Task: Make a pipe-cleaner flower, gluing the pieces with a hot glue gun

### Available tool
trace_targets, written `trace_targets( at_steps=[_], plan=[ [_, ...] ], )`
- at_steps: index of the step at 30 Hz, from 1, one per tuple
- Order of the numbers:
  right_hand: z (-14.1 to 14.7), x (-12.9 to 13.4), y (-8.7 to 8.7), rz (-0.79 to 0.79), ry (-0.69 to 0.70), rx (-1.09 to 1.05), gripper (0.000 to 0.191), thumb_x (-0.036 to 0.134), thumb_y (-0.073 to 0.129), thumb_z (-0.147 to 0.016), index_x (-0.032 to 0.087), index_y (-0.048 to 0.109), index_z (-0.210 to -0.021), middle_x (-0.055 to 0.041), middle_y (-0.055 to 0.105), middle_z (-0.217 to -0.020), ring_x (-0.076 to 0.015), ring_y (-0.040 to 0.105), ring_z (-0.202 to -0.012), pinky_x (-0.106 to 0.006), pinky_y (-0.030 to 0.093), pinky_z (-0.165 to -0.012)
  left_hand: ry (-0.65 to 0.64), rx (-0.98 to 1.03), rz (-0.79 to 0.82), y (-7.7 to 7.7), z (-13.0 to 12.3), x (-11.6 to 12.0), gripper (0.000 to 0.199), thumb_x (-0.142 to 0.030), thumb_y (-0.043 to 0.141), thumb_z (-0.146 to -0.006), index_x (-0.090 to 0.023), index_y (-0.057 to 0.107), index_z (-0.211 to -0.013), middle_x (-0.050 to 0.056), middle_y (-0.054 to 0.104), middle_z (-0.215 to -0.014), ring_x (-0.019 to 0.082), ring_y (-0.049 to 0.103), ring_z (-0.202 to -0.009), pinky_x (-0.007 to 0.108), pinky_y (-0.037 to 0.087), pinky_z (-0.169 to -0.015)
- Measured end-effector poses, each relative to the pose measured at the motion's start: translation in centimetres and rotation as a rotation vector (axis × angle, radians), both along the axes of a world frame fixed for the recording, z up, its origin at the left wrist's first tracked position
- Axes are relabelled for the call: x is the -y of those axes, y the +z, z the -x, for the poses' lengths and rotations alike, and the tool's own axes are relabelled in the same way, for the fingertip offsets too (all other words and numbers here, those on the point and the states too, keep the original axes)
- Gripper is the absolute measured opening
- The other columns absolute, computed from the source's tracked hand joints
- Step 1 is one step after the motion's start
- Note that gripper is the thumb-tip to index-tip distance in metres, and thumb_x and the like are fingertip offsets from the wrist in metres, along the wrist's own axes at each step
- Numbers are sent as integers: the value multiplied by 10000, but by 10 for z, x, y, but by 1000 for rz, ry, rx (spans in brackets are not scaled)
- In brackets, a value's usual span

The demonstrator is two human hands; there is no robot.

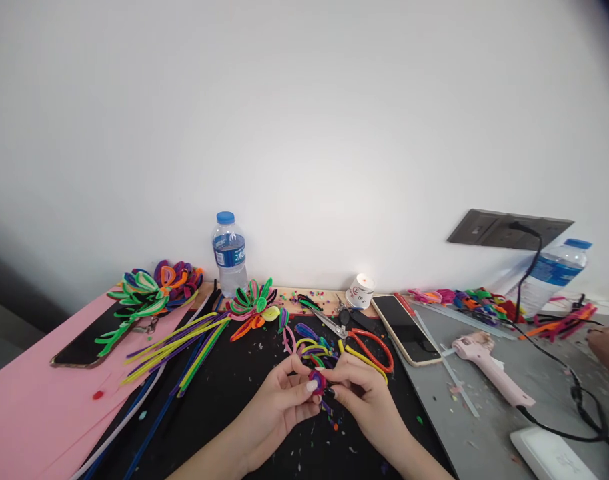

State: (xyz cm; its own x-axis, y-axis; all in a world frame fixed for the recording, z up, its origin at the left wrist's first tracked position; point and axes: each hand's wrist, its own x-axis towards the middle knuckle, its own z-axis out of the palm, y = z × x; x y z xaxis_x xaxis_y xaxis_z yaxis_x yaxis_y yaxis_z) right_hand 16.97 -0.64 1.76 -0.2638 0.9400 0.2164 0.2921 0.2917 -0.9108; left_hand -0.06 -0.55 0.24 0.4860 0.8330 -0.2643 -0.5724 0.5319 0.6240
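Both hands meet over the black mat around a small coiled purple and red pipe-cleaner piece. My left hand pinches it from the left, thumb on its front. From the right, my right hand holds its edge between thumb and fingers. Just beyond the fingers lies a bundle of blue, yellow and green looped pipe cleaners. Orange-handled scissors rest behind my right hand. A multicoloured pipe-cleaner flower sits farther back on the left.
Around the mat are a water bottle, a paper cup, a phone, a pink glue gun with its black cord, and loose pipe cleaners. Another person's hand is at the right edge. A dark phone lies left.
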Motion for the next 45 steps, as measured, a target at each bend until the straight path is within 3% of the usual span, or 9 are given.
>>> trace_targets(
  at_steps=[6,12,20,30,45],
  plan=[
    [-2,-1,4,25,30,47,169,137,601,-758,223,677,-883,38,393,-631,-128,413,-600,-230,311,-549,-25,-48,-36,2,2,0,172,-140,685,-709,-156,514,-703,-12,586,-646,72,542,-590,209,439,-601],
    [-5,-2,9,113,122,33,196,113,592,-754,222,641,-909,29,430,-705,-129,419,-645,-226,326,-574,-81,-52,-100,-2,2,-3,225,-143,678,-717,-180,490,-836,-25,577,-627,74,542,-557,204,433,-566],
    [-2,1,21,171,269,53,160,197,525,-838,214,653,-933,-1,515,-771,-149,482,-732,-249,372,-659,-131,-76,-126,-2,4,-4,276,-148,690,-701,-189,488,-885,-27,580,-624,70,537,-526,184,429,-527],
    [-2,2,18,135,241,82,125,186,504,-849,189,629,-858,4,521,-746,-150,485,-728,-245,371,-663,-138,-50,-90,-1,3,-2,273,-139,675,-716,-191,470,-888,-29,565,-639,63,535,-527,174,414,-512],
    [1,4,16,103,219,101,143,153,473,-853,201,603,-889,-9,526,-780,-163,488,-752,-260,386,-685,-77,-84,-48,3,0,-1,256,-188,712,-683,-187,511,-841,-32,544,-609,57,498,-504,160,376,-488]
  ],
)
